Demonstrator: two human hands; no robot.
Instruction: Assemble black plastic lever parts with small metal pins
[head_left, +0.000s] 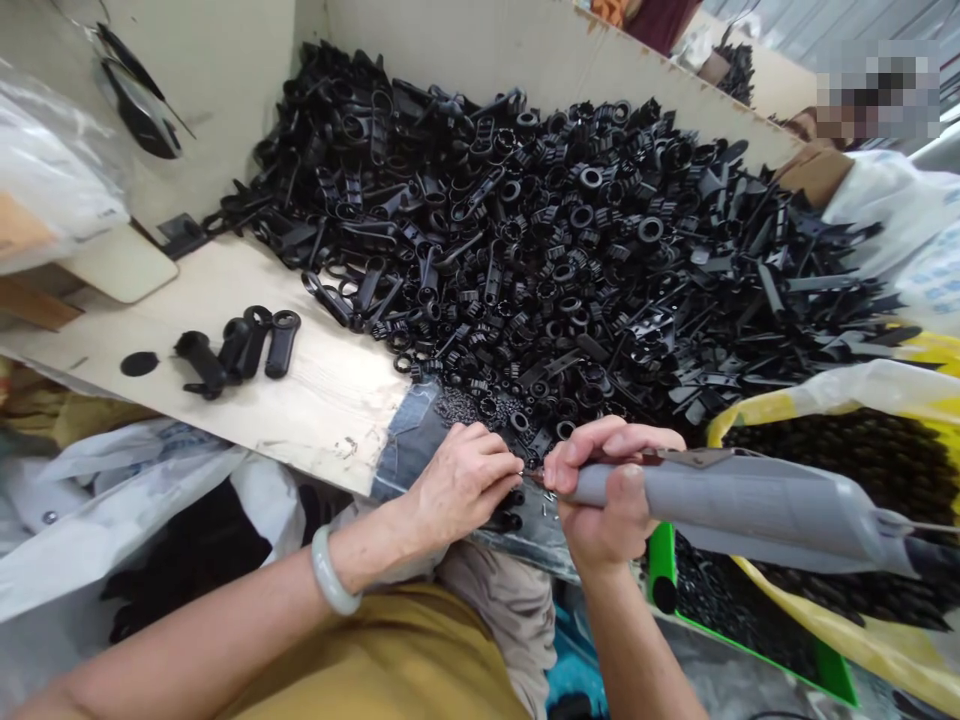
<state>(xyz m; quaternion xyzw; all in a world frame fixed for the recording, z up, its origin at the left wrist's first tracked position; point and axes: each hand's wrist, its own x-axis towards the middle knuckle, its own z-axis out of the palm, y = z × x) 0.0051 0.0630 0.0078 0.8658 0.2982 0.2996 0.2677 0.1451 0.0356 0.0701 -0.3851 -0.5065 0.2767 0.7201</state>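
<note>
My right hand (615, 500) is wrapped round the front of a grey electric screwdriver (739, 500), which lies nearly level with its tip towards the left. Close to that tip, the fingers of my left hand (469, 475) are pinched together. Whatever they hold is too small and hidden to name. Beneath the left fingers, dark plastic parts (510, 520) show at the table edge. A few small pale screws (550, 503) lie beside the right hand. Just beyond the hands, tiny dark pieces (457, 405) are gathered by a denim cloth (405, 440).
A big heap of black plastic parts (487, 210) covers the table's back. Several black handle-shaped pieces (283, 345) and a black disc (140, 363) lie at left. On the right are a yellow-edged bag (810, 395) and a green tray (750, 632). Another person's sleeve (885, 205) shows behind.
</note>
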